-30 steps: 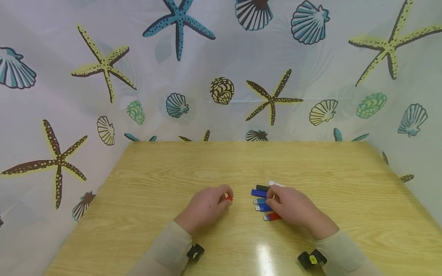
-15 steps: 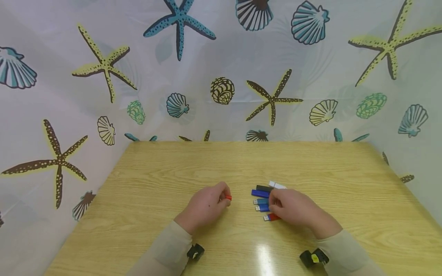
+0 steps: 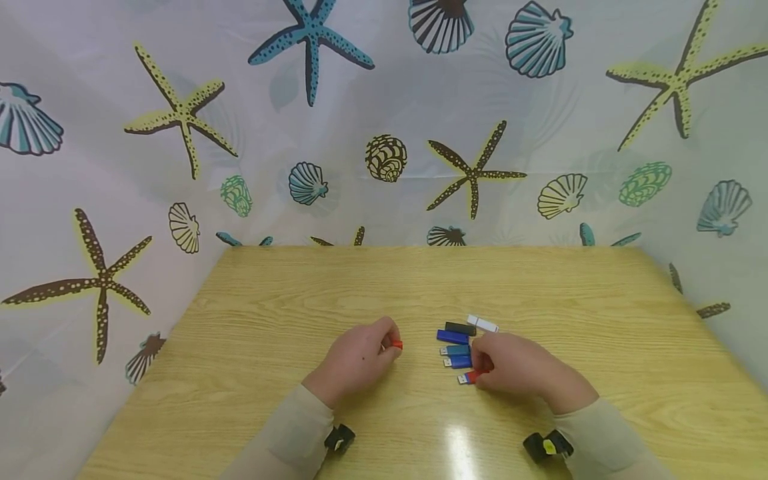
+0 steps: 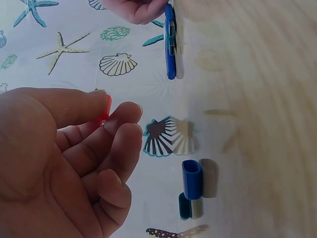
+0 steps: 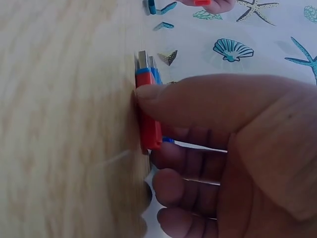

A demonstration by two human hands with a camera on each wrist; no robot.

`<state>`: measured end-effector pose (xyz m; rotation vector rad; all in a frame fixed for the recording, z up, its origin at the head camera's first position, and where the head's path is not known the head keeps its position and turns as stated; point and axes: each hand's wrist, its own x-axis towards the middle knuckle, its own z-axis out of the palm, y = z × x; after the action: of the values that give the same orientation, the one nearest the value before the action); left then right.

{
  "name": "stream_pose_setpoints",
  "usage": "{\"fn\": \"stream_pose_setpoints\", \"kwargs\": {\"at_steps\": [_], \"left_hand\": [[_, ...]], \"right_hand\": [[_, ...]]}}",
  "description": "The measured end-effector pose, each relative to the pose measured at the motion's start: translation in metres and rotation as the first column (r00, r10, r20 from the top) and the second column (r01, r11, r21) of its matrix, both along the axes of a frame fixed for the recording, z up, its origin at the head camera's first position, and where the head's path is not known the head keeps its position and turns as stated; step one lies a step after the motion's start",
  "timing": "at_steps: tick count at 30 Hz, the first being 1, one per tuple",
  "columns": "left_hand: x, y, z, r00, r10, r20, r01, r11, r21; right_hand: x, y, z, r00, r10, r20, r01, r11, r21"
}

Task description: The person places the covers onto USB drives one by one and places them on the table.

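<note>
My left hand (image 3: 359, 363) pinches a small red cap (image 4: 107, 106) between thumb and fingers, a little above the table. To its right, my right hand (image 3: 517, 367) has thumb and fingers at a red USB stick (image 5: 148, 114) whose metal plug is bare; the thumb lies along its side. Just behind lie a blue USB stick (image 3: 458, 362) and a teal one (image 3: 454, 350), both with bare plugs. Farther back are a dark blue stick (image 3: 453, 337), a black one (image 3: 460, 329) and a white one (image 3: 483, 324), with no plugs showing.
In the left wrist view, a blue cap (image 4: 192, 181) and a teal cap (image 4: 184, 206) stand on the table; the left hand hides them in the head view. The wooden table (image 3: 336, 287) ends at a shell-patterned cloth (image 3: 384, 87) at the back and sides.
My right hand has moved from the back sticks toward the front, down to the red USB stick, uncovering the white and black ones. The left hand has barely moved with the red cap.
</note>
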<state>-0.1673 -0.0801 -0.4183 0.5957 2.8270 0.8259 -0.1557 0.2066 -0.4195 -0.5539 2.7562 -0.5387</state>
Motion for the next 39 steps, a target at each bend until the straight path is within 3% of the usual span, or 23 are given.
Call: {"fn": "stream_pose_setpoints", "kwargs": {"at_steps": [14, 25, 31, 39], "left_hand": [[-0.001, 0.000, -0.002, 0.999, -0.032, -0.028, 0.031, 0.999, -0.006], [0.000, -0.001, -0.002, 0.998, -0.047, -0.035, 0.047, 0.999, 0.002], [0.000, -0.001, -0.003, 0.997, -0.068, -0.044, 0.069, 0.998, 0.011], [0.000, 0.000, -0.004, 0.993, -0.105, -0.052, 0.107, 0.994, 0.037]], "right_hand": [[0.001, 0.002, 0.000, 0.998, 0.070, -0.005, -0.070, 0.998, -0.006], [0.000, 0.000, 0.000, 0.986, 0.165, -0.027, -0.167, 0.978, -0.129], [0.002, -0.007, 0.001, 0.983, 0.152, -0.101, -0.168, 0.970, -0.174], [0.004, -0.013, 0.002, 0.988, 0.086, -0.126, -0.108, 0.977, -0.186]]}}
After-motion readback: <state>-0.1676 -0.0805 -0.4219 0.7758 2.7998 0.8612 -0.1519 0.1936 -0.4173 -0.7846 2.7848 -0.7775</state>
